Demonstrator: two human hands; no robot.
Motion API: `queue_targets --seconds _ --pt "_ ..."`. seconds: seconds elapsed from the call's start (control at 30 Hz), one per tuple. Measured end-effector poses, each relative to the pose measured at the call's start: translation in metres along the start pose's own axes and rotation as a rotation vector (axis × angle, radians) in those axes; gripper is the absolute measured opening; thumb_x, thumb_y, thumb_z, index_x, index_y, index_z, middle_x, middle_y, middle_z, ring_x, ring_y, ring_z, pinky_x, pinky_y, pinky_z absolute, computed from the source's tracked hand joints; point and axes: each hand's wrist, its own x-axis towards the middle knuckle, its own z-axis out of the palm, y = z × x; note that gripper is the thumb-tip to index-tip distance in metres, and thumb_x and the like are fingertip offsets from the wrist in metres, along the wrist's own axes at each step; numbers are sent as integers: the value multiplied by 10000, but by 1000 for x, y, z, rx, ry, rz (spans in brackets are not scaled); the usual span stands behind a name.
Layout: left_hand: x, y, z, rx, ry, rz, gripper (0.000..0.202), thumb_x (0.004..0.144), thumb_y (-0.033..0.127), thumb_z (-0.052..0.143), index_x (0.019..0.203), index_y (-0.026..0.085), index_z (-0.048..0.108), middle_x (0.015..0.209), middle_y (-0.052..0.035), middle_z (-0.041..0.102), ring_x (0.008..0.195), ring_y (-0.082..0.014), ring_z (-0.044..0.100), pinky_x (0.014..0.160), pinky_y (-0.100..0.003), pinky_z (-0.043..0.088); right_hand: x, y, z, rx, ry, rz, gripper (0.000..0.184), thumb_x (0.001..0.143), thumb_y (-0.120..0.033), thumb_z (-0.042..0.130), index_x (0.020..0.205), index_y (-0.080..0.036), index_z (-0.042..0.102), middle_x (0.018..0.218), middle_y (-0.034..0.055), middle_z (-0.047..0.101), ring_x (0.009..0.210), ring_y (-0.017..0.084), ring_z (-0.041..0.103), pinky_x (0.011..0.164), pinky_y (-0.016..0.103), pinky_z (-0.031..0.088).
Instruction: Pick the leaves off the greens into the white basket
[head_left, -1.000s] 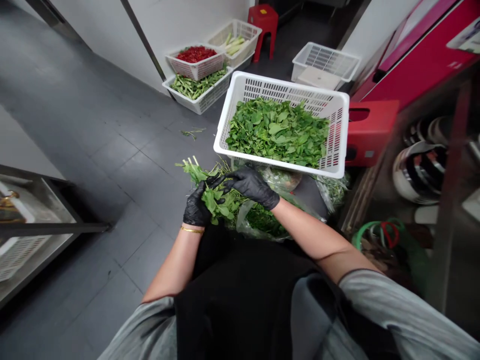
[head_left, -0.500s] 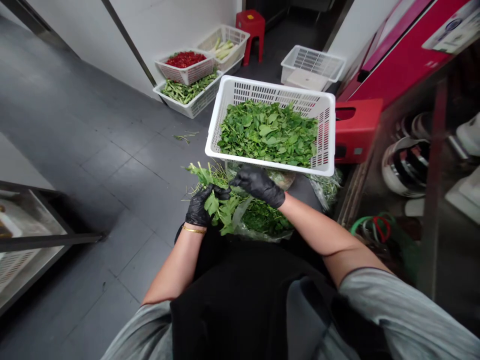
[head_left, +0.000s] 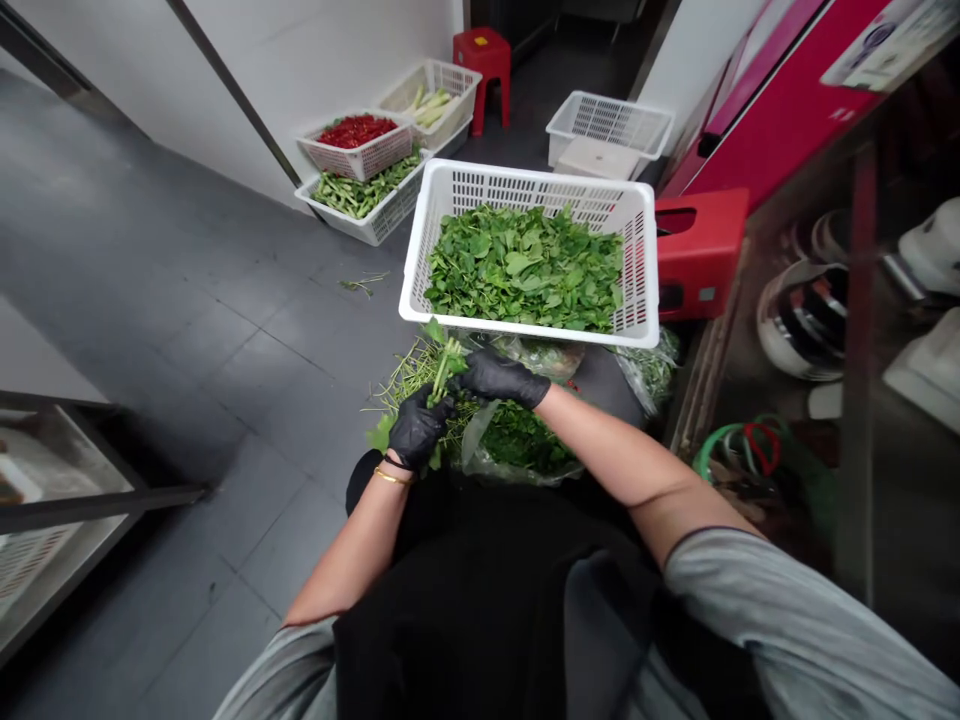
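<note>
Head view: the black-gloved left hand clenches a leafy green sprig, the right hand pinching it, just beside a white plastic basket.

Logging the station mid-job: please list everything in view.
large basket: 1, white, centre, heaped with leafy greens
stem bunch: 1, green, between the hands
plastic bag: 1, clear, under the hands, holding greens
small baskets: 4, whitish, far floor, three holding vegetables
stool: 1, red, far end
crate: 1, red, right of large basket
cabinet: 1, pink-red, upper right
hose coil: 1, green, lower right
left hand: 1, black glove, gripping stems
right hand: 1, black glove, beside stems
</note>
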Motion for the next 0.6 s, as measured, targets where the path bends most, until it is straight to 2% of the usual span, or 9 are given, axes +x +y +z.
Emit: queue_targets --seconds 0.1,0.17,0.23,0.3,0.37,0.4,0.47,0.53,0.6 --pt "-5 2 -11 -25 -53 -56 390 649 455 878 832 140 740 561 -20 669 400 -95 472 399 -221 303 -6 -4 -33 138 -23 59 274 830 -406 711 735 -150 683 499 -16 555 406 84 398 401 227 336" --pt "-10 5 -16 -42 -111 -87 410 659 493 860 799 127 738 548 -17 650 381 -75 430 383 -214 268 -7 -10 -70 161 86 20 308 912 -419 605 803 -143 686 532 -13 569 401 71 374 403 211 339" --pt "-14 9 -18 -97 -161 -125 411 673 501 847 776 124 722 516 3 610 350 -52 362 365 -203 225 -4 -14 -112 72 285 16 342 975 -436 526 925 -141 693 653 22 653 469 83 488 469 209 430" --pt "-16 13 -17 -198 -215 -154 403 685 493 844 744 125 693 466 25 550 337 -45 336 358 -190 221 2 -16 -149 -112 490 81 340 961 -444 584 1079 -142 687 897 87 739 702 141 666 634 260 554" --pt "-18 17 -17 -317 -288 -162 390 692 467 850 704 124 663 415 45 477 331 -42 328 357 -174 243 5 -17 -168 -284 602 176 461 833 -414 765 1177 -122 673 1144 159 728 1009 241 703 830 353 593" --pt "-18 18 -16 -380 -334 -169 380 695 443 854 684 124 649 404 53 452 326 -36 314 356 -166 250 5 -17 -169 -324 605 198 556 752 -380 840 1206 -108 669 1239 188 698 1127 285 672 908 390 583" --pt "-18 19 -15 -508 -430 -196 352 708 386 851 656 122 626 406 61 434 318 -14 267 350 -147 251 4 -16 -149 -231 511 116 699 702 -353 874 1314 -120 629 1365 197 638 1226 305 628 968 409 571" --pt "-16 16 -14 -601 -541 -237 323 733 347 827 649 112 622 408 64 427 304 5 203 336 -133 236 1 -15 -109 36 272 -68 766 776 -413 808 1461 -217 526 1424 141 613 1153 254 668 883 367 610" --pt "-16 12 -11 -652 -662 -283 314 764 353 790 659 98 641 388 66 404 285 10 151 314 -134 222 -1 -14 -68 279 9 -221 763 799 -491 773 1481 -272 511 1382 103 644 1003 217 703 735 314 619"
